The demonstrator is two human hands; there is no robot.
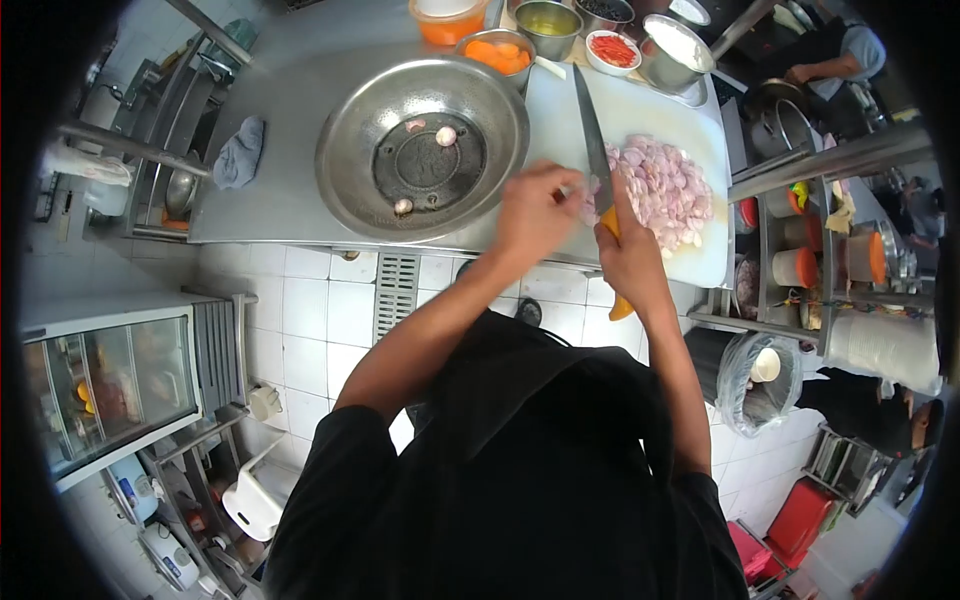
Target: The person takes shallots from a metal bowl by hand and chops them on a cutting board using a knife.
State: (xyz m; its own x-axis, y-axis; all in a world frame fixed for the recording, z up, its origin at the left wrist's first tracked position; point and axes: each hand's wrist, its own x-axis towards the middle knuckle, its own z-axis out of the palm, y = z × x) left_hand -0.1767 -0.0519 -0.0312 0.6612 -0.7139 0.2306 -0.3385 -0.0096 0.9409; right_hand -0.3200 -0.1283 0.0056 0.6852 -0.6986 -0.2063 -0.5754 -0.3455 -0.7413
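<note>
Right hand (630,250) grips the knife (592,135); left hand (535,210) pinches a shallot (588,195) beside the blade.

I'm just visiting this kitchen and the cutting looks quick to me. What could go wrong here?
The left hand sits right beside the blade of the knife held by the right hand, so a slip could nick the fingers. The pile of sliced shallots lies near the right edge of the cutting board; pieces could spill off. Bowls crowd the board's far side, where the knife tip could knock the bowl of red chili.
</note>
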